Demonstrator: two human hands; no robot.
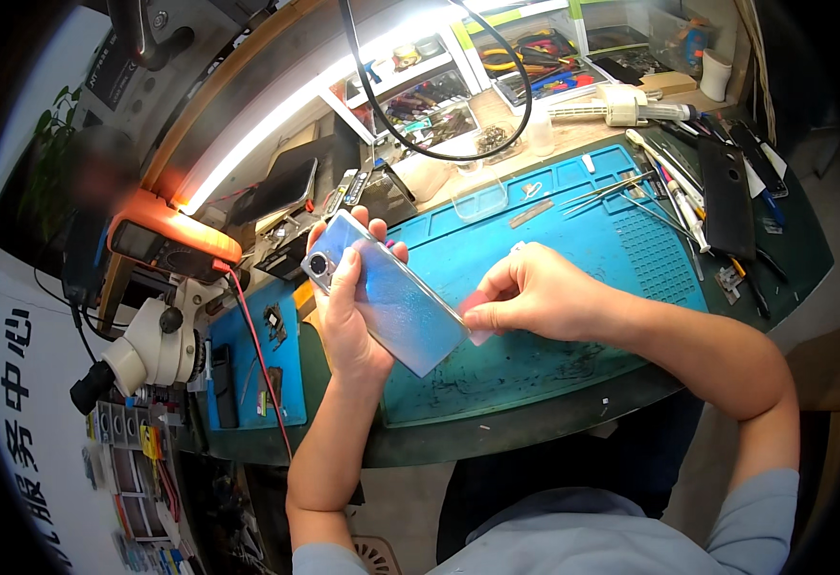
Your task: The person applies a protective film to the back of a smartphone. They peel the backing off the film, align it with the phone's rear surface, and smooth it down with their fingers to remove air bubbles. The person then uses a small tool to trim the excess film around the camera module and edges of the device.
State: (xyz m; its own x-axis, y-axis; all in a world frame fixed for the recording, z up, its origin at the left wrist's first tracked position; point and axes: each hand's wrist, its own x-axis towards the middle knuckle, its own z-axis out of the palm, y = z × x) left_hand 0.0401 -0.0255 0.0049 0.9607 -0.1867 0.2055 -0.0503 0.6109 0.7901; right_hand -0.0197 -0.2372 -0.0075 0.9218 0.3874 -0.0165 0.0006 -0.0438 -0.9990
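Observation:
My left hand (351, 340) is wrapped round a smartphone (406, 305), its thumb lying across the back and its fingertips showing past the far edge. The phone's back is glossy blue and silver, and a round dark camera ring (318, 264) sits at its upper left corner. It is held tilted above the blue work mat (554, 359). At the phone's right long edge, my right hand (540, 292) pinches a small, thin, pinkish piece (478, 337). That piece touches or lies right by the edge; how far it reaches in is hidden.
Tweezers (612, 191) and a clear tray (480, 199) lie on the mat's far part. At right are pens, tools and a black phone panel (726, 196). An orange multimeter (173, 235) and a white microscope (157, 340) stand at left. Tool bins (540, 57) line the back.

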